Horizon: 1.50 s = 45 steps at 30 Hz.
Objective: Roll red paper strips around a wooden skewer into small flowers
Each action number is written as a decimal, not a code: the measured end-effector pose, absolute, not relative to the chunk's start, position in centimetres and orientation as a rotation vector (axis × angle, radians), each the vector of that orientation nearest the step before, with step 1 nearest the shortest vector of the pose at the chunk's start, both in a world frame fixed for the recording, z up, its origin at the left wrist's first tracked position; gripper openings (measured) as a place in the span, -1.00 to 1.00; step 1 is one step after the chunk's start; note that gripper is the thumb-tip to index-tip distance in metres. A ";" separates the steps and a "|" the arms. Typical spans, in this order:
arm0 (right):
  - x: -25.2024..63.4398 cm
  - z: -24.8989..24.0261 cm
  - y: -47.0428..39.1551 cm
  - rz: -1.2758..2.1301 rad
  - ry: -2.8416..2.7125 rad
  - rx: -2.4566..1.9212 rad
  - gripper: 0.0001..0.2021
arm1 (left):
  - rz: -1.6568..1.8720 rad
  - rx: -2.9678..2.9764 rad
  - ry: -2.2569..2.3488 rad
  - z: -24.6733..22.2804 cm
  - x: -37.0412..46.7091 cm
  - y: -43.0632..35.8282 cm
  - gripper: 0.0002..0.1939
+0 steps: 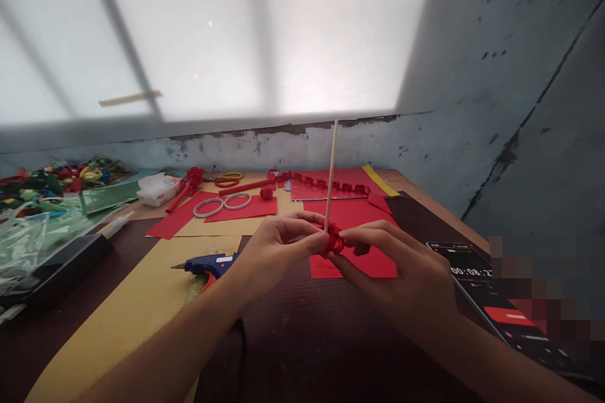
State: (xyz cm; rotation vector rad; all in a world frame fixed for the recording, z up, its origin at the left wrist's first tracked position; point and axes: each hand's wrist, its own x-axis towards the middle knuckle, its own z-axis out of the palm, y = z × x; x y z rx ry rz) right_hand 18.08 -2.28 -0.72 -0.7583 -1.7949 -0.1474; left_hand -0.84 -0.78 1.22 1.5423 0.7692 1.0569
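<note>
A thin wooden stick [331, 170] rises nearly upright from a red paper flower [335, 240] in front of me. My left hand [278, 245] is closed, its thumb and fingers gripping the flower's left side at the foot of the stick. From the right, my right hand [397, 258] pinches the petals between thumb and fingers. The stick's lower end is hidden in the red paper and the fingers. Behind the hands lies a red paper sheet [350, 267]. Left of my left hand rests a blue glue gun [212, 263].
A phone with a running timer [472, 271] lies at the right. Red and yellow scissors [229, 178], two pale rings [208, 207], a finished red flower [193, 176] and a curled red strip [331, 184] lie at the back. Ribbon scraps [61, 179] fill the far left.
</note>
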 end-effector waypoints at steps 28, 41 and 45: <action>18.3 -0.8 -2.1 -0.042 -1.835 -0.739 -0.77 | 1.003 1.603 0.824 1.3 -1.3 -0.5 -0.84; 18.6 -0.6 -1.9 0.041 -1.860 -0.747 -0.76 | 0.998 1.592 0.810 1.7 -1.2 -0.7 -0.83; 18.6 -0.6 -1.9 0.039 -1.860 -0.746 -0.76 | 0.984 1.643 0.777 1.7 -1.3 -0.5 -0.83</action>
